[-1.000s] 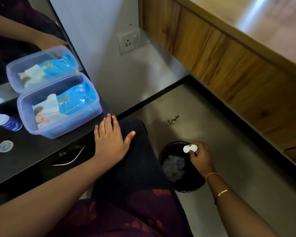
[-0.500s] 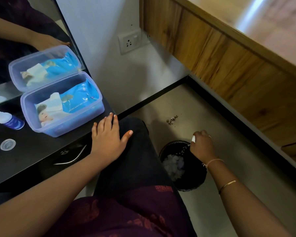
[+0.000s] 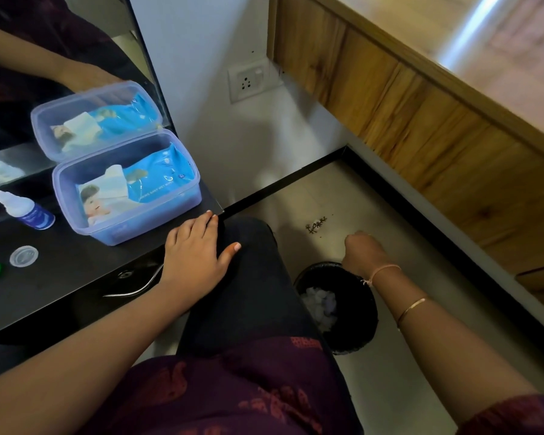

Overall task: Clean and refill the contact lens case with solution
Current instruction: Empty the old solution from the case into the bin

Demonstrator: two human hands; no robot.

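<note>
Well, the table [image 3: 60, 295] bears the tub [image 3: 126, 186]; the bin [image 3: 358, 328] stands on the floor [image 3: 343, 196] by the knee [image 3: 248, 262]. Right hand [image 3: 363, 252] hangs over its rim, fingers curled under; whether they clamp the case I cannot tell, as it is hidden. Left hand [image 3: 195, 255] lies flat, fingers together. Bottle [image 3: 29, 211] and caps [image 3: 23, 255] sit on the table. A slack grip could drop the case among the rubbish [image 3: 319, 306].

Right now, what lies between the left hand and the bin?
In the head view, only the person's knee, in dark cloth, lies between the left hand on the counter edge and the bin on the floor.
</note>
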